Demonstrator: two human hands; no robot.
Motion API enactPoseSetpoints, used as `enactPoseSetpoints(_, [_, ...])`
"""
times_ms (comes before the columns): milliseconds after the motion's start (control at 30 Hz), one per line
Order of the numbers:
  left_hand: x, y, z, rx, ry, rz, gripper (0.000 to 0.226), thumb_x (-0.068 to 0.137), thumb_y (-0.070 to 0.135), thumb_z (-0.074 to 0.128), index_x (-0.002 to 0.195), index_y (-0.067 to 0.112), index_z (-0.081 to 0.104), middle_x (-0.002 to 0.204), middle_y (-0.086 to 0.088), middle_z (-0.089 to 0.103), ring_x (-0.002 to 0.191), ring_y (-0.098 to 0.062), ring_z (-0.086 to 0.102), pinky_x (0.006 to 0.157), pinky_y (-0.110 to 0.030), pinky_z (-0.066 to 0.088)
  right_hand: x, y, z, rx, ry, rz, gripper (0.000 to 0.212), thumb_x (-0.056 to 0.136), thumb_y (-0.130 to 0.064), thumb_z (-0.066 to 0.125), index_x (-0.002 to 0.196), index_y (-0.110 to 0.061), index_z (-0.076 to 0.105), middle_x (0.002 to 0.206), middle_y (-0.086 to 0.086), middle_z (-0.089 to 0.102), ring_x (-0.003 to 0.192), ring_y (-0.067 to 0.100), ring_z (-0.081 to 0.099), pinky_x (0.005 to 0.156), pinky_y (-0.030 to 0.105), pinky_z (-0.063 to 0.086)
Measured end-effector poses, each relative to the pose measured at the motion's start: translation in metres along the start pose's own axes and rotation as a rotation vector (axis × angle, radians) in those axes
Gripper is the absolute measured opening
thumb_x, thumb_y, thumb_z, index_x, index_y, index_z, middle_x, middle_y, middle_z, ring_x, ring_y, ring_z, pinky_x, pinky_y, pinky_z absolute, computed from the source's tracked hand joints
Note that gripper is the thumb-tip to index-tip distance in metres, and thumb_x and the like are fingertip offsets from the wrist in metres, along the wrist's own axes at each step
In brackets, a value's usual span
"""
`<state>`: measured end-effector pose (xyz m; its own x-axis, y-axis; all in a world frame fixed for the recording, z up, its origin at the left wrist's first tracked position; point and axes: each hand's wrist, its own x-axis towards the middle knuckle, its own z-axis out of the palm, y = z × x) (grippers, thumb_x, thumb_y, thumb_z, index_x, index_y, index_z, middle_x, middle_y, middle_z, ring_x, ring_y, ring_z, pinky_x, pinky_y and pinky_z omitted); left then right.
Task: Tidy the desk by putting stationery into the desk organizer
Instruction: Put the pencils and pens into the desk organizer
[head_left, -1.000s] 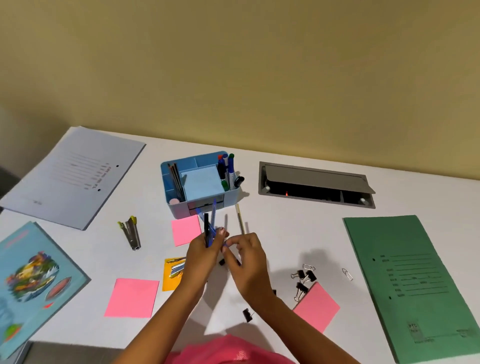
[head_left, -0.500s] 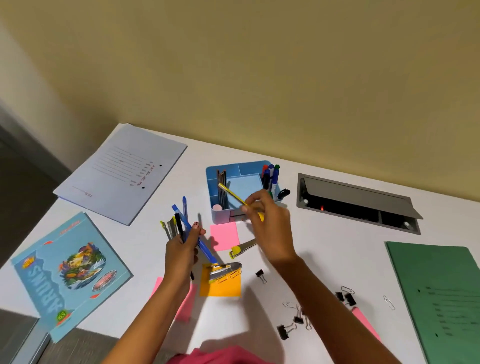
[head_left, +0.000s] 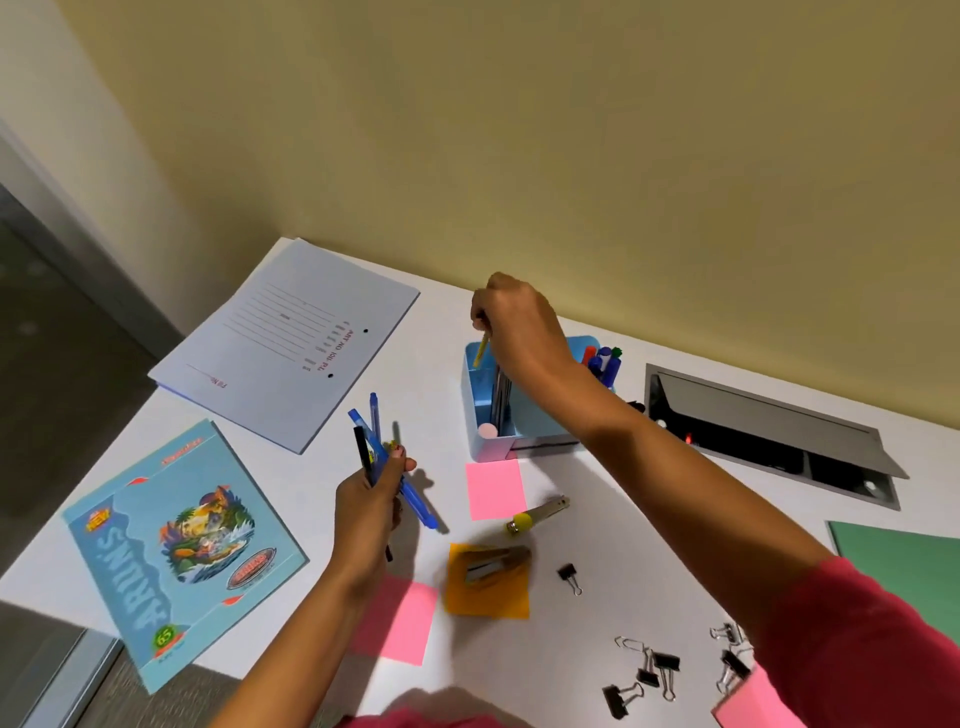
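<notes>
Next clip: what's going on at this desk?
A person is tidying a white desk. The right hand pinches a thin yellow pen, tip down, over the left side of the light blue plastic desk organizer. The left hand grips a bunch of blue and black pens to its left, above the desk. Pink sticky notes and black binder clips lie loose.
</notes>
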<state>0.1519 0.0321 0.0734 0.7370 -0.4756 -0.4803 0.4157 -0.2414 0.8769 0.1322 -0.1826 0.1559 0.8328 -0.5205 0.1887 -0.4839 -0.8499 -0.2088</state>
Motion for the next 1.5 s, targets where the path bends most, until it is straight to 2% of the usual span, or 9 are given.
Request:
enactPoseSetpoints(167, [0.009,-0.002,-0.006,-0.010,0.000,-0.023,0.031,0.093,0.032,0.056,0.086,0.006,0.070,0.047,0.008,0.039,0.042,-0.006,0.031,0.049,-0.023,0.028,0.006,-0.006,0.022,-0.193,-0.238,0.059,0.031,0.078,0.017,0.055,0.104,0.002,0.062,0.109,0.019,0.057,0.095,0.034,0.060,0.066,0.030,0.034])
enactPoseSetpoints(367, [0.020,-0.008,-0.006,-0.014,-0.015,-0.046,0.032,0.093,0.032,0.056,0.088,0.004,0.071,0.049,0.004,0.043,0.043,-0.008,0.034,0.048,-0.023,0.028,0.010,0.002,0.036,-0.168,-0.339,0.151,0.027,0.084,0.012,0.051,0.107,0.003,0.060,0.114,0.019,0.055,0.099,0.036,0.058,0.067,0.030,0.035])
enactPoseSetpoints(533, [0.028,-0.007,0.000,-0.038,-0.037,-0.062,0.034,0.092,0.031,0.057,0.089,0.000,0.070,0.054,-0.003,0.039,0.051,-0.017,0.031,0.050,-0.026,0.027,0.004,0.017,0.036,-0.021,-0.026,0.169,0.022,0.079,0.015,0.049,0.093,0.003,0.061,0.098,0.017,0.054,0.083,0.034,0.056,0.059,0.033,0.039])
enactPoseSetpoints(700, [0.032,0.001,0.007,-0.089,-0.077,-0.118,0.032,0.093,0.033,0.056,0.086,0.005,0.069,0.046,0.007,0.031,0.046,-0.011,0.026,0.049,-0.025,0.024,-0.043,-0.007,0.017,0.230,0.462,0.065,0.012,0.088,0.008,0.055,0.090,0.002,0.065,0.089,0.014,0.060,0.082,0.023,0.054,0.073,0.024,0.042])
enactPoseSetpoints(933, [0.033,0.011,0.016,-0.309,-0.177,-0.305,0.035,0.094,0.032,0.053,0.063,0.017,0.056,0.054,0.001,0.030,0.044,-0.010,0.026,0.043,-0.021,0.024,-0.120,-0.052,0.059,0.603,0.025,0.293,0.026,0.087,-0.035,0.063,0.108,-0.019,0.062,0.102,-0.004,0.058,0.088,0.008,0.058,0.074,0.017,0.047])
enactPoseSetpoints(1100, [0.030,0.014,0.015,-0.379,-0.199,-0.323,0.028,0.096,0.030,0.051,0.071,0.016,0.052,0.044,0.006,0.029,0.041,-0.008,0.027,0.040,-0.020,0.025,-0.127,-0.050,0.060,0.751,0.055,0.364,0.005,0.082,-0.010,0.069,0.085,-0.009,0.066,0.079,0.000,0.066,0.066,-0.003,0.057,0.060,0.008,0.045])
enactPoseSetpoints(1267, [0.031,0.015,0.013,-0.583,-0.201,-0.326,0.025,0.095,0.034,0.047,0.079,0.016,0.054,0.048,0.006,0.027,0.040,-0.007,0.029,0.042,-0.018,0.029,-0.114,-0.042,0.044,0.808,-0.275,0.410,0.019,0.077,-0.017,0.076,0.088,-0.007,0.064,0.075,0.003,0.065,0.057,0.005,0.060,0.053,0.017,0.052])
enactPoseSetpoints(1400, [0.034,0.014,0.013,-0.623,-0.193,-0.297,0.036,0.097,0.041,0.040,0.104,0.011,0.060,0.049,0.007,0.028,0.040,-0.007,0.029,0.041,-0.018,0.028,-0.099,-0.044,0.024,0.701,0.060,0.275,0.007,0.082,-0.005,0.067,0.076,-0.001,0.067,0.061,0.001,0.063,0.047,-0.003,0.056,0.047,0.007,0.045])
enactPoseSetpoints(1500, [0.033,0.013,0.010,-0.559,-0.177,-0.292,0.043,0.097,0.045,0.038,0.110,0.011,0.060,0.048,0.008,0.027,0.041,-0.006,0.027,0.041,-0.018,0.027,-0.073,-0.039,-0.008,0.567,0.341,0.213,0.004,0.083,-0.002,0.064,0.080,-0.003,0.067,0.069,0.004,0.065,0.058,0.011,0.061,0.054,0.018,0.048])
